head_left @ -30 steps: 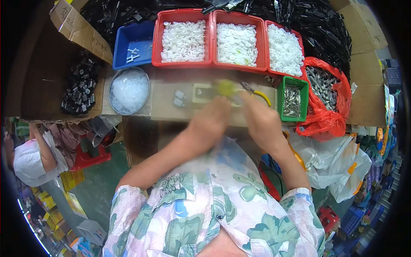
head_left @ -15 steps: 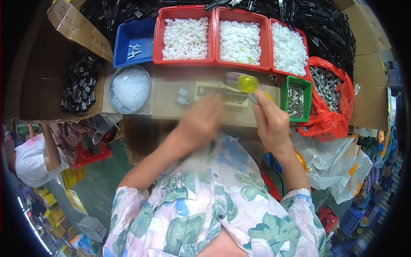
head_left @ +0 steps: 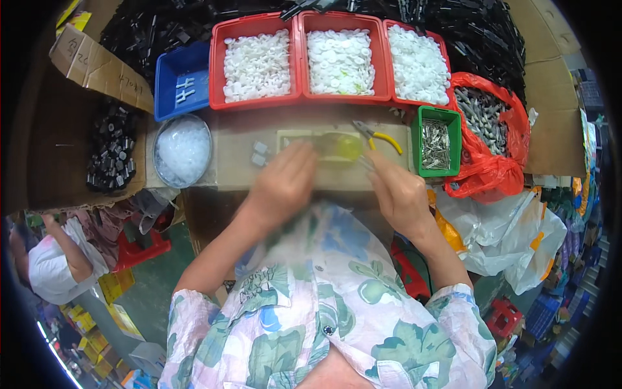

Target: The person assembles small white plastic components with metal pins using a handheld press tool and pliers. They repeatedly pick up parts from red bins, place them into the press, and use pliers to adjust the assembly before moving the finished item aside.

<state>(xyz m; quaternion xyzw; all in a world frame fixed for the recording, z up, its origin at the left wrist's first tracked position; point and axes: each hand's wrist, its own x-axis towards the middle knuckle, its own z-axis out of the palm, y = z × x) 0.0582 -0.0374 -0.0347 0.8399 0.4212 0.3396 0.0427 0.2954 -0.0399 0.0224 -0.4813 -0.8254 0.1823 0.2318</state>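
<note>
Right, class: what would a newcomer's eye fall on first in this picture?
Probably the three red bins of white parts, lined up along the far side of the bench. Next, the red plastic bag of grey parts at the right, beside the green bin. Nearer, a blurred yellow object shows between the left hand and right hand.

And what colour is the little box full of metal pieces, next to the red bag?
Green; the little box shows best in the head view.

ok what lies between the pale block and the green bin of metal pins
In the head view, the yellow-handled pliers lie there, between the pale block and the green bin.
</note>
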